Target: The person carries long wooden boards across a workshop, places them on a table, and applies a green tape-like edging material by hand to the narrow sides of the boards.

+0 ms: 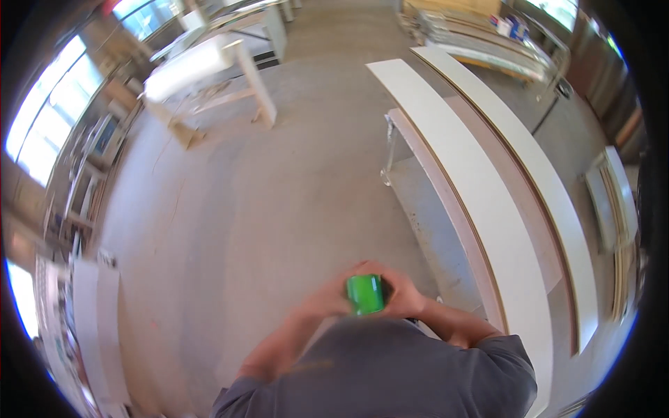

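Close in front of my chest, both hands hold a small bright green object (365,295) with a shiny, rounded-square face. Its kind cannot be made out. My left hand (333,296) is closed on its left side, blurred by motion. Around its right side curl the fingers of my right hand (403,292). The fingertips meet at the object's far edge, and its underside is hidden.
To my right, a long white board (463,160) and a second white board (519,132) lie on a wheeled table (435,216). Ahead on the left stands a wooden stand (244,87) bearing a white roll (191,71). White panels (97,320) stand at the left.
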### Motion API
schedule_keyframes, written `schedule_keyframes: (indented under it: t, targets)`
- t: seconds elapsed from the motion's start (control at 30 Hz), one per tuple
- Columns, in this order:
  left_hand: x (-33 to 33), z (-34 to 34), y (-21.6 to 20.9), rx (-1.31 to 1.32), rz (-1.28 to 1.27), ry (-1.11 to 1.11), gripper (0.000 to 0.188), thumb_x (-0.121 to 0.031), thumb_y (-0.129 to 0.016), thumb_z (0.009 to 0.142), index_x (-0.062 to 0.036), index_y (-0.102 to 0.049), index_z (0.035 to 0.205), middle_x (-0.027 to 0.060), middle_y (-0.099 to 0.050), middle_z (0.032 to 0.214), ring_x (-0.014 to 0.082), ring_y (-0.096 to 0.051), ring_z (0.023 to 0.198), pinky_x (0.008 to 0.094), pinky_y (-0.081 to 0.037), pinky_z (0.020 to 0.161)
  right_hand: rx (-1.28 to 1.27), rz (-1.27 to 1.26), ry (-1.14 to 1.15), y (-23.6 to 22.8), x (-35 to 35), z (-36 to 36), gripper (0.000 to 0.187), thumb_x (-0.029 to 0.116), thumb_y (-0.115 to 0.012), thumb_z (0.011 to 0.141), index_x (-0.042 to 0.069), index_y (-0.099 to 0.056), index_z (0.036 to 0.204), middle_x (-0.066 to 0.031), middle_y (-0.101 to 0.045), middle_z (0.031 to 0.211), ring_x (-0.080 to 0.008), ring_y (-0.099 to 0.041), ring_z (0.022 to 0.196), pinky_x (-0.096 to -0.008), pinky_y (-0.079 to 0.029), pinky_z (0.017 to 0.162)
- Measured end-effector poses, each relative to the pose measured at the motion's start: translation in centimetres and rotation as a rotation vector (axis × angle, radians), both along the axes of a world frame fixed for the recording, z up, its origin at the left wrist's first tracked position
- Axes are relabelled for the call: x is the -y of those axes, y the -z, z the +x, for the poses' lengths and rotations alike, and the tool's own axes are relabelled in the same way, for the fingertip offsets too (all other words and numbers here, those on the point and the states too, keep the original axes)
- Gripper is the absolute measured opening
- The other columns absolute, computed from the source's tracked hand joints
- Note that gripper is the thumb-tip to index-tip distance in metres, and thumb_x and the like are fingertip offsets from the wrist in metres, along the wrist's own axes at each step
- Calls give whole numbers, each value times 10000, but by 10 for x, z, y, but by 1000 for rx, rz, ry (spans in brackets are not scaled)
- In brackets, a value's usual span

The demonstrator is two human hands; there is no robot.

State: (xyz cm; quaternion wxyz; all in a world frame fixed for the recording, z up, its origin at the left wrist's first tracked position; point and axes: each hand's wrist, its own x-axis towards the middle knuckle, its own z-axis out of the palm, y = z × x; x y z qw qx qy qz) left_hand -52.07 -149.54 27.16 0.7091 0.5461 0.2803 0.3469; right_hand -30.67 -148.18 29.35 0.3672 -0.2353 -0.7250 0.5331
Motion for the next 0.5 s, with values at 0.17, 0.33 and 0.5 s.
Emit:
schedule_keyframes:
  t: [0.17,0.33,0.5]
  targets:
    - [-224,4,70,-59,-95,239,762,-210,-853,804,-73,-491,1460,72,-584,1383,191,-556,1274,381,-459,1068,-293,-318,271,38,-164,3,872,243,-930,729,26,-439,1415,-165,-590,1379,-257,-582,1271,-429,-452,1059]
    - [-465,4,100,-251,-382,338,528,-207,-720,956,-35,-533,1418,93,-648,1312,184,-604,1208,371,-485,1047,105,-125,898,116,-350,24,658,238,-728,794,8,-452,1345,-227,-641,1142,-367,-638,1056,-456,-500,935]
    - [-682,-15,49,-861,498,352,620,-281,-773,905,-39,-534,1424,135,-646,1326,260,-618,1217,404,-482,1065,-431,-634,1402,185,-513,36,625,377,-579,995,14,-375,1462,-198,-509,1374,-314,-518,1272,-424,-423,1083]
